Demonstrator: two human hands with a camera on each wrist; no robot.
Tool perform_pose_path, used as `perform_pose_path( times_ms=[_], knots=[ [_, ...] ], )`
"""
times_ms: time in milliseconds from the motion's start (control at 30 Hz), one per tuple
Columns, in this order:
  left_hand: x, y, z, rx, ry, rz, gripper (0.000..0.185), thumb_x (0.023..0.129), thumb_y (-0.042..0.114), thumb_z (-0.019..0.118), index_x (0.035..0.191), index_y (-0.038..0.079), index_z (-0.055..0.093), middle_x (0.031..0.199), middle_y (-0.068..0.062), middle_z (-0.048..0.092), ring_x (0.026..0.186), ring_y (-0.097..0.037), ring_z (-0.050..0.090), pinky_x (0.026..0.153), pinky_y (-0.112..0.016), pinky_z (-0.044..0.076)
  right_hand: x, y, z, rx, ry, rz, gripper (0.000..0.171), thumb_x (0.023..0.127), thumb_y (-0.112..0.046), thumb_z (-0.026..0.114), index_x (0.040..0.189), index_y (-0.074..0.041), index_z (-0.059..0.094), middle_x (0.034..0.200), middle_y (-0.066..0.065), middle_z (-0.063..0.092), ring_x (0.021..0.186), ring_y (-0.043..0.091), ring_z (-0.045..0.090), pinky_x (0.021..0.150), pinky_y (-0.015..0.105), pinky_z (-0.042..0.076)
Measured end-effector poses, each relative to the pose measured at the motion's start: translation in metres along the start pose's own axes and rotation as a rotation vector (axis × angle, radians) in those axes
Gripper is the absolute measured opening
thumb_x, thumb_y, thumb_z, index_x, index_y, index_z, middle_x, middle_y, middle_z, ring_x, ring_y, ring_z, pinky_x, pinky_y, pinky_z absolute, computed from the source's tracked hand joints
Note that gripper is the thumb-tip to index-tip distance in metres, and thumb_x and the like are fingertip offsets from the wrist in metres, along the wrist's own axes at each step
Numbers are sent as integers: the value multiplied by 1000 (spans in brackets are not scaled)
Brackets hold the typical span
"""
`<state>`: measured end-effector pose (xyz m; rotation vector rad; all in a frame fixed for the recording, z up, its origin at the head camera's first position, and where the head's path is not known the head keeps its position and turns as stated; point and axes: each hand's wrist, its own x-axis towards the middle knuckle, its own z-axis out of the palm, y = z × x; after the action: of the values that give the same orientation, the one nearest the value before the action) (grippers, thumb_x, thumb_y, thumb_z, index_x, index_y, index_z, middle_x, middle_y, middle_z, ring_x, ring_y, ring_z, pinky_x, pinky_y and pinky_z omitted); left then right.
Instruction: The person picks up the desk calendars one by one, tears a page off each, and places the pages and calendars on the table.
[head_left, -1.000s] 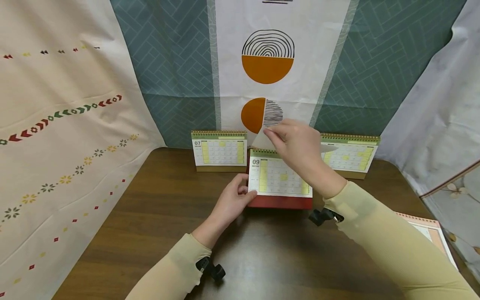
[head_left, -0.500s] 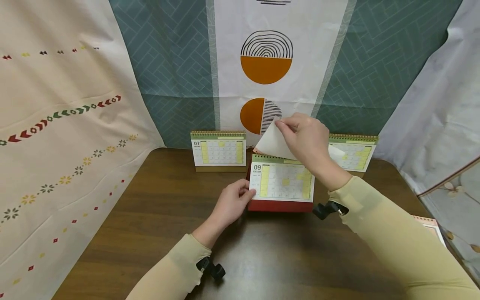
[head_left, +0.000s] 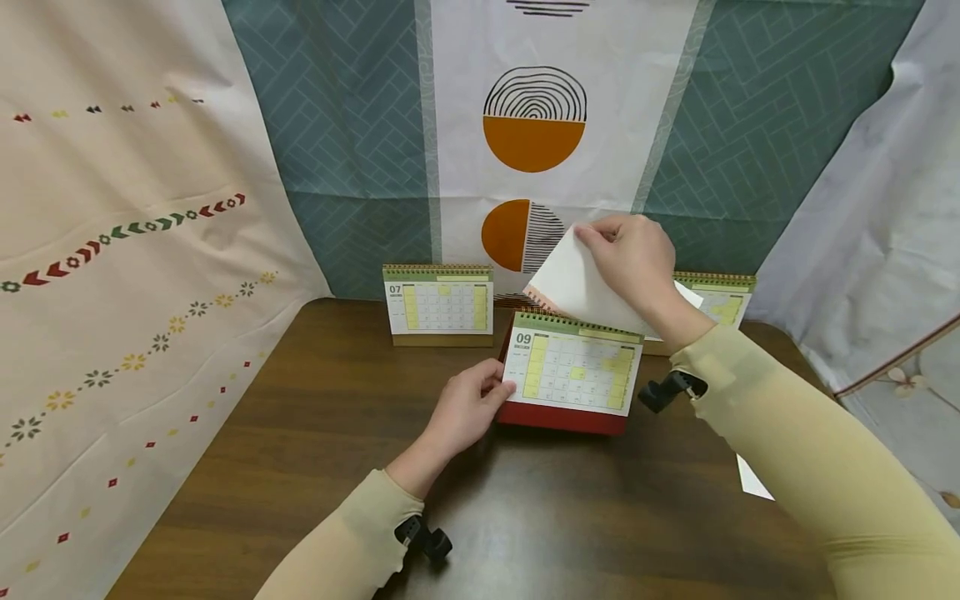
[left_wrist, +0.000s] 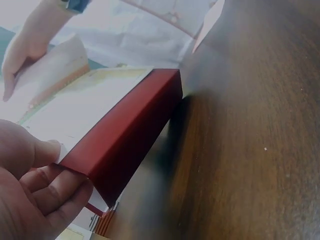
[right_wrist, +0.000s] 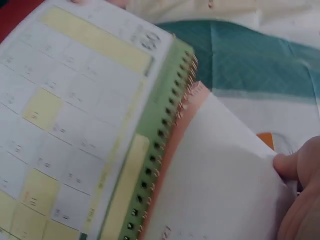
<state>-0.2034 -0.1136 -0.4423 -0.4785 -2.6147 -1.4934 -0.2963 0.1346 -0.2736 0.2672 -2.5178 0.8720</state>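
Observation:
A spiral desk calendar (head_left: 577, 375) with a red base (left_wrist: 125, 120) stands tilted on the brown table, its page marked 09 facing me. At its lower left corner, my left hand (head_left: 465, 408) grips it, thumb on the front page and fingers curled behind the red edge. Above the rings, my right hand (head_left: 637, 254) pinches the outer edge of a white page (right_wrist: 215, 165) with a pink strip along the coil. That page is lifted behind the rings, and my right hand and forearm hide part of it. The wrist view shows the green header and coil (right_wrist: 175, 95) closely.
Behind on the left stands a calendar marked 07 (head_left: 442, 304). Another calendar (head_left: 723, 304) stands at the back right, partly covered by my right arm. A white corner (head_left: 752, 482) shows under my right sleeve. Patterned cloths (head_left: 352, 125) hang around the table.
My right hand has moved up and to the right with the page, which shows more of its white side. The calendar has turned slightly and shifted right and nearer; my left hand stays at its corner.

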Motion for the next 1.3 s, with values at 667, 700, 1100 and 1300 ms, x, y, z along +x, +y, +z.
perform_pose_path(
  times_ms=[667, 700, 1100, 1300],
  knots=[
    [-6, -10, -3, 5, 6, -48, 7, 106, 10, 75, 103, 12, 69, 88, 3, 76, 76, -16, 61, 69, -33, 46, 35, 75, -53, 143, 11, 436, 64, 104, -65, 61, 147, -19, 73, 147, 8, 65, 110, 11, 56, 77, 23, 52],
    [-6, -11, -3, 5, 8, -51, 7, 106, 10, 75, 103, 12, 69, 89, 3, 76, 76, -16, 61, 69, -33, 46, 35, 78, -54, 153, 20, 448, 65, 104, -65, 61, 148, -19, 73, 147, 7, 64, 111, 11, 55, 79, 23, 51],
    [-5, -11, -2, 15, 30, -51, 9, 106, 12, 76, 102, 14, 68, 87, 3, 76, 78, -18, 62, 71, -37, 47, 34, 121, -70, 297, 73, 651, 68, 104, -66, 61, 154, -20, 67, 134, -10, 56, 125, 12, 47, 105, 33, 46],
    [-2, -5, 0, 22, 30, -28, 6, 106, 11, 76, 104, 12, 70, 88, 5, 76, 78, -17, 62, 72, -36, 48, 33, 132, -73, 292, 74, 694, 70, 104, -68, 60, 157, -22, 64, 140, -8, 56, 135, 18, 46, 117, 41, 43]
  ],
)
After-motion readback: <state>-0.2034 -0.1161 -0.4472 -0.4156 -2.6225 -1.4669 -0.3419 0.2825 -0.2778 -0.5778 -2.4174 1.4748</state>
